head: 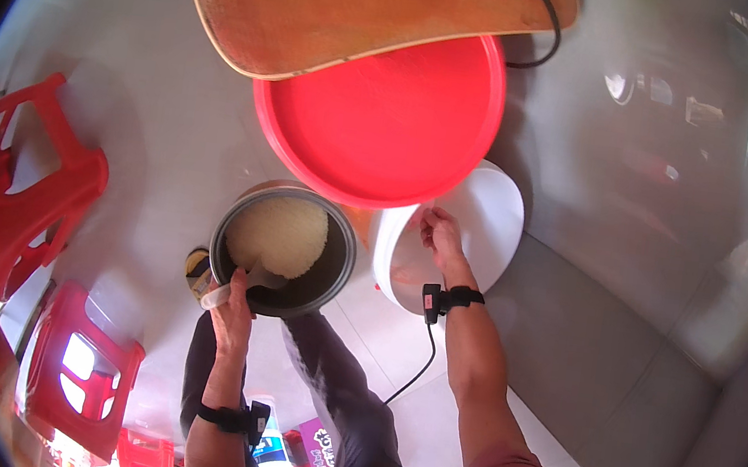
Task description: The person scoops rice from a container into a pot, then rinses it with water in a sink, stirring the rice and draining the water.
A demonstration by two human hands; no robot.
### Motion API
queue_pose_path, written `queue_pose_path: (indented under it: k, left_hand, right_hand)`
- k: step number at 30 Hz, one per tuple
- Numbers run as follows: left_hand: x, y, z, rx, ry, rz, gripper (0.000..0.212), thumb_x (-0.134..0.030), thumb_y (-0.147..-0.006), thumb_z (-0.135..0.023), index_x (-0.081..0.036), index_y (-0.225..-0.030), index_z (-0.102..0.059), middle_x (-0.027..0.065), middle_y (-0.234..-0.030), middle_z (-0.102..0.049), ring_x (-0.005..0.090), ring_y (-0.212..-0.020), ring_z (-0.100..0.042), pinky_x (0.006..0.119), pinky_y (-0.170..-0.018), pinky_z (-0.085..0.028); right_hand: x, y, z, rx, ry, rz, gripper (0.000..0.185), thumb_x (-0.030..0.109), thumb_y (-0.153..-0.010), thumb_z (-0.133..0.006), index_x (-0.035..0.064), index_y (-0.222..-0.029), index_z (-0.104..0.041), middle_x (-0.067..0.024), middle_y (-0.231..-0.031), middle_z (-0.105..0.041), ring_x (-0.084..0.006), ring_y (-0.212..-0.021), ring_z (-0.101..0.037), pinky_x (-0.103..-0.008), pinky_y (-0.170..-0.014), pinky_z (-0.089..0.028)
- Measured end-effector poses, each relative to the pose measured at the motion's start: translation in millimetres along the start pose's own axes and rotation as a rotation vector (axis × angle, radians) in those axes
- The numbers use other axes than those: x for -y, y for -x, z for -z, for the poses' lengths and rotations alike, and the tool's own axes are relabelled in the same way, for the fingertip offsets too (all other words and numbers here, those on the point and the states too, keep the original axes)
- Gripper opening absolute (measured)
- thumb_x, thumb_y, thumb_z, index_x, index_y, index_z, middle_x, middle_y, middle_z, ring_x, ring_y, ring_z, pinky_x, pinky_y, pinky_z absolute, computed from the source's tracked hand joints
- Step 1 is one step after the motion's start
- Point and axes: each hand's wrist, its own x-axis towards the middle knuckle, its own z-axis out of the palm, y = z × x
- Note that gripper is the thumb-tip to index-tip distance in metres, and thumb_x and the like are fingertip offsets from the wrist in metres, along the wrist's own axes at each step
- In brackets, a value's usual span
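My left hand [234, 314] grips the near rim of a dark grey inner cooking pot [338, 250]. Its thumb presses on the pale handle of a rice paddle or scoop [218, 296], whose translucent blade reaches into the pot. White uncooked rice [279, 232] is heaped toward the pot's far left side. My right hand [442, 237] is at a white plastic bucket [487, 226], fingers curled near its mouth, just below a red round lid or tray [387, 130]. Whether those fingers hold anything is unclear. The red piece partly covers the bucket's far side.
A wooden board or tabletop [373, 9] overhangs the red piece, with a black cable [551, 17] on it. Red plastic stools [30, 184] stand at left. A purple box [317, 454] and a labelled white container [274, 449] are behind my legs. A grey wall ledge [595, 373] runs along the right.
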Motion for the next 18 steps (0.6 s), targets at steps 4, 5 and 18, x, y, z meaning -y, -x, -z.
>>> queue_pose_path:
  k: [4, 5, 18]
  left_hand:
    - [0.8, 1.5, -7.0, 0.017, 0.01, -0.031, 0.034, -0.035, -0.091, -0.055, -0.003, -0.105, -0.053, 0.0014, -0.066, -0.051, 0.0088, -0.046, -0.044, 0.024, -0.039, -0.035]
    - [1.0, 2.0, -7.9, 0.025, 0.017, -0.03, 0.034, -0.034, -0.091, -0.055, -0.003, -0.105, -0.053, 0.0015, -0.066, -0.051, 0.0089, -0.046, -0.044, 0.024, -0.039, -0.035]
    - [7.3, -0.3, -0.8, 0.044, 0.107, -0.048, 0.031, -0.031, -0.091, -0.054, -0.004, -0.105, -0.054, 0.0009, -0.064, -0.049, 0.008, -0.044, -0.039, 0.024, -0.038, -0.031]
  right_hand:
    - [13.8, 33.1, 26.2, -0.029, -0.314, 0.016, 0.009, 0.018, -0.091, -0.055, 0.0117, -0.086, -0.054, 0.0031, -0.065, -0.049, -0.0091, -0.053, -0.045, -0.0226, -0.047, -0.033]
    - [8.2, 34.8, 34.5, 0.031, -0.448, 0.028, 0.008, 0.019, -0.092, -0.056, 0.0118, -0.089, -0.054, 0.0032, -0.066, -0.049, -0.009, -0.054, -0.045, -0.0226, -0.048, -0.034]
    - [117.0, 167.3, -6.4, -0.696, 0.364, 1.087, 0.01, 0.009, -0.09, -0.055, 0.0021, -0.095, -0.061, -0.0013, -0.067, -0.056, -0.0095, -0.058, -0.051, -0.0238, -0.053, -0.041]
